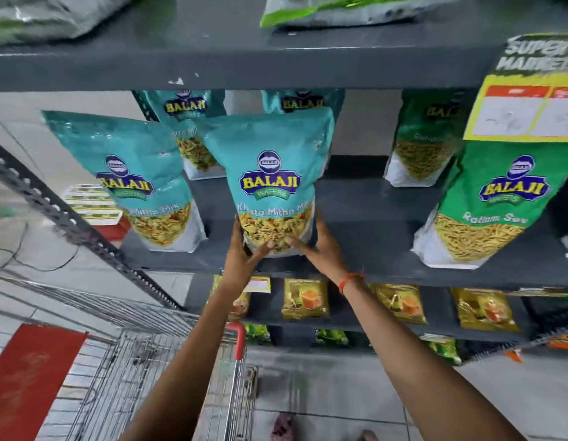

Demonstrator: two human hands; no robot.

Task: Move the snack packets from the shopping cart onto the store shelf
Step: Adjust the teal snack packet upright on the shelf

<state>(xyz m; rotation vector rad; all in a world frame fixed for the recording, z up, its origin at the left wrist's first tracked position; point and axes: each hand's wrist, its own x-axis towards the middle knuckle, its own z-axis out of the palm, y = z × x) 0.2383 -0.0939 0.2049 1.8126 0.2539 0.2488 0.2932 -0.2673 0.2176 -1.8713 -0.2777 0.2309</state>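
Observation:
A teal Balaji snack packet (271,173) stands upright on the dark grey shelf (365,246), near its front edge. My left hand (243,249) grips its lower left corner and my right hand (321,246) grips its lower right side. Another teal packet (133,176) stands just to its left, and two more teal packets (193,138) sit behind. The wire shopping cart (168,370) with a red handle is below my arms at the bottom left; no packets show inside the part I can see.
Green Balaji packets (495,198) stand on the same shelf to the right. A yellow price sign (530,100) hangs from the shelf above. Small yellow packets (305,299) fill the lower shelf. A slotted metal upright (85,230) runs diagonally at the left.

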